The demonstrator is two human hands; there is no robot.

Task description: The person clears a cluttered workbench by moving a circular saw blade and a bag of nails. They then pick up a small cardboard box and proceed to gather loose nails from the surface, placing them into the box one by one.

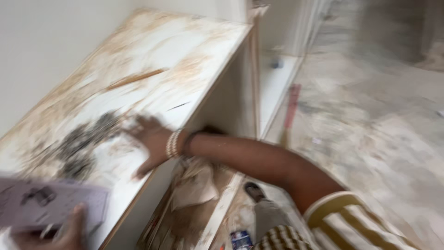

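My right hand (pixel 149 141) lies flat, fingers spread, on the dusty white top of a cabinet (pixel 152 51), beside a heap of small grey bits (pixel 81 141). A beaded band circles that wrist. My left hand (pixel 64 234) at the bottom left grips a pale flat card or booklet (pixel 44 203) held over the cabinet's near end. The whole view is blurred by motion.
A thin wooden stick (pixel 136 78) lies on the top further back. Crumpled cloth or paper (pixel 194 183) sits inside the open cabinet below. A long red-handled tool (pixel 290 111) lies on the dusty floor (pixel 370 129). My foot (pixel 254 190) stands near the cabinet base.
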